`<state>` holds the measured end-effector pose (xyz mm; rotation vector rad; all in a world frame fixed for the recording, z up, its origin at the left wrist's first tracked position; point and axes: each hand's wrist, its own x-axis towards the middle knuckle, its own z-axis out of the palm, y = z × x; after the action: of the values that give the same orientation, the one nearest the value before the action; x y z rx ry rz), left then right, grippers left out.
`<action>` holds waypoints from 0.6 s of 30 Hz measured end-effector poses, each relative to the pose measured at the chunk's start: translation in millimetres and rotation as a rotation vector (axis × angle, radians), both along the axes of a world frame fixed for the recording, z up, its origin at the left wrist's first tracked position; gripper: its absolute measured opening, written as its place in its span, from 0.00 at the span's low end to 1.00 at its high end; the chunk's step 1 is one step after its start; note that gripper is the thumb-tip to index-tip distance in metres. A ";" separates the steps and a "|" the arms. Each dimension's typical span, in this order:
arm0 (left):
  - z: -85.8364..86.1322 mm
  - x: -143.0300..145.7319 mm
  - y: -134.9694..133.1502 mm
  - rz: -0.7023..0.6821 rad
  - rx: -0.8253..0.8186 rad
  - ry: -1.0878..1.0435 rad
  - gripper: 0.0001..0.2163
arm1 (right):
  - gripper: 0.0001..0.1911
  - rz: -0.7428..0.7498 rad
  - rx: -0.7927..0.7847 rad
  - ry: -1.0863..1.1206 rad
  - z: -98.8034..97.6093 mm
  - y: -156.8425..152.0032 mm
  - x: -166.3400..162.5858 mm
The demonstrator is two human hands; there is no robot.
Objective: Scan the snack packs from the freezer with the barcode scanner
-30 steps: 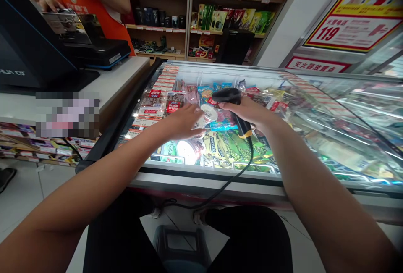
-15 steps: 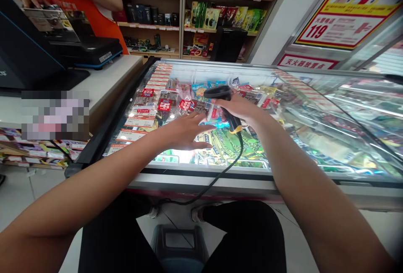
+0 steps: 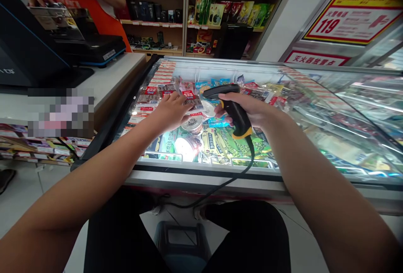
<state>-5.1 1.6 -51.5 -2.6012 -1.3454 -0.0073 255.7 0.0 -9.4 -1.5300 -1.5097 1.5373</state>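
My right hand (image 3: 256,108) is wrapped round a black and yellow barcode scanner (image 3: 237,115), its head pointing left over the freezer's glass top. A black cord runs from its handle down over the front edge. My left hand (image 3: 171,111) lies palm down, fingers apart, on clear snack packets with red labels. One such packet (image 3: 192,100) is beside its fingertips, another packet (image 3: 149,95) is to its left. Whether its fingers pinch a packet's edge I cannot tell. Round-lidded tubs (image 3: 192,122) and green bags (image 3: 226,140) show below the glass.
A glass-topped chest freezer (image 3: 214,176) stretches across in front of me. Left of it stands a counter (image 3: 126,71) with a scale (image 3: 103,50). A person in an orange apron (image 3: 91,21) stands behind the counter. Between my feet is a grey-blue stool (image 3: 182,260).
My left hand has moved left and slightly up onto the packets, uncovering tubs under the glass. The scanner in my right hand has turned a little and moved slightly right. The view has shifted slightly.
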 end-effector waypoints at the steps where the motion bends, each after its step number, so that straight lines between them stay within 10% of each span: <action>1: -1.0 0.4 1.4 0.010 0.028 0.006 0.23 | 0.22 0.008 -0.033 0.039 0.6 -1.7 -1.6; 18: -0.6 -2.6 3.4 0.105 0.018 -0.036 0.24 | 0.15 -0.051 -0.104 0.099 -7.4 -6.6 -19.8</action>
<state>-7.6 5.0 -52.1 -2.5232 -1.4858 -0.0495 235.9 -6.6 -16.8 -1.5133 -1.3449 1.6596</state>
